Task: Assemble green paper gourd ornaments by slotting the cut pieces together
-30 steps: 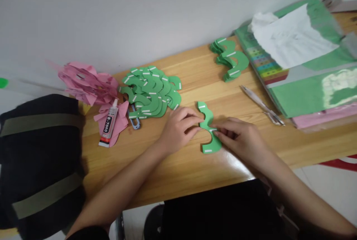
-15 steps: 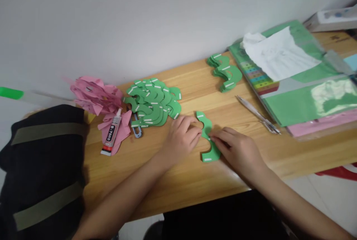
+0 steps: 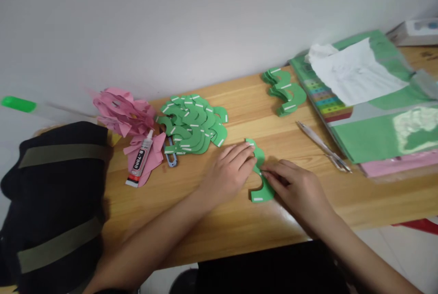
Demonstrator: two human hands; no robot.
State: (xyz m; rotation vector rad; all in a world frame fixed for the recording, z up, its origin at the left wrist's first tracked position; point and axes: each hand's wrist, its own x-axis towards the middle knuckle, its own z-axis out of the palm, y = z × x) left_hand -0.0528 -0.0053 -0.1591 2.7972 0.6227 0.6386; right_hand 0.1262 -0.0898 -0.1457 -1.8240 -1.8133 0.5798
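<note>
Green cutout (image 3: 263,191) lies under flat fingers of left hand (image 3: 228,174), right hand (image 3: 297,189) pinching.

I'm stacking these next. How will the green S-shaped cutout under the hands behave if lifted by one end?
The green S-shaped cutout lies flat and thin on the wooden table, so probably light and floppy. Flat, it shouldn't roll. Its narrow waist, by the right hand, may crease.
</note>
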